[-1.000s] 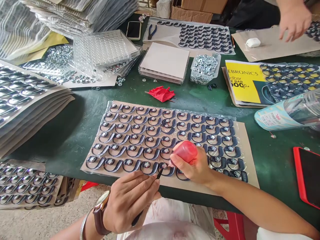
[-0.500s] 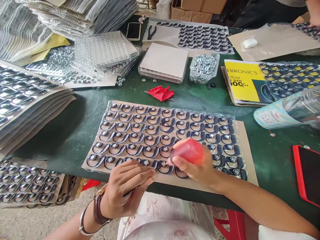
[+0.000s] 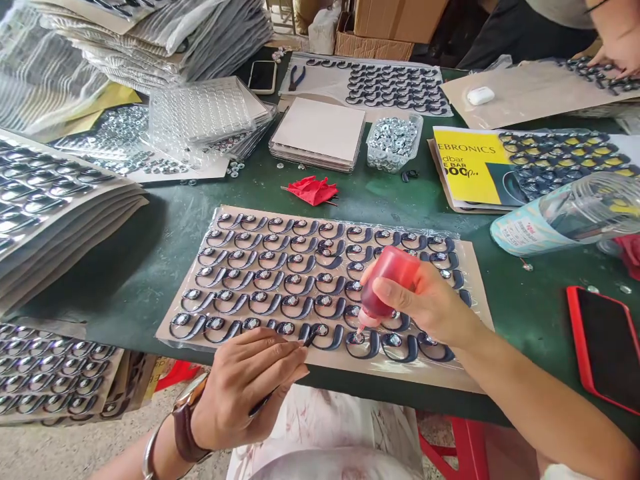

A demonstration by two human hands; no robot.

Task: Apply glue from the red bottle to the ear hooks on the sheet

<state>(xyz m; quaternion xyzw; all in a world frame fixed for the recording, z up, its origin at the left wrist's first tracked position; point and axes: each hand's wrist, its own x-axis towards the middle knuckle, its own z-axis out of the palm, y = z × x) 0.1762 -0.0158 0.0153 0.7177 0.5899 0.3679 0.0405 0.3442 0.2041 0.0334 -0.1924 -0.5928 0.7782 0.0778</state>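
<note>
My right hand [image 3: 425, 300] grips a squeeze bottle of red liquid [image 3: 387, 280], tipped nozzle-down. The nozzle points onto a round silvery piece in the hook-shaped dark part [image 3: 370, 345] in the front row. My left hand [image 3: 257, 383] is closed around a thin dark tool, perhaps tweezers [image 3: 311, 335], its tip near the neighbouring part to the left. Rows of these dark hooks, each with a shiny round piece, lie on a plastic-covered cardboard sheet [image 3: 200, 337]. My right hand hides some of the rows.
Beyond the sheet lie a crumpled red cloth [image 3: 313, 191], a tub of small metal pieces [image 3: 395, 141] and a stack of cards [image 3: 320, 130]. A bottle [image 3: 525, 230] and red-cased phone [image 3: 605, 347] are at right, stacked sheets [image 3: 75, 233] at left. Another person's hand [image 3: 620, 53] is far right.
My right hand has moved the red bottle from one front-row part to the one on its right. My left hand stays nearly in place. The view has shifted slightly.
</note>
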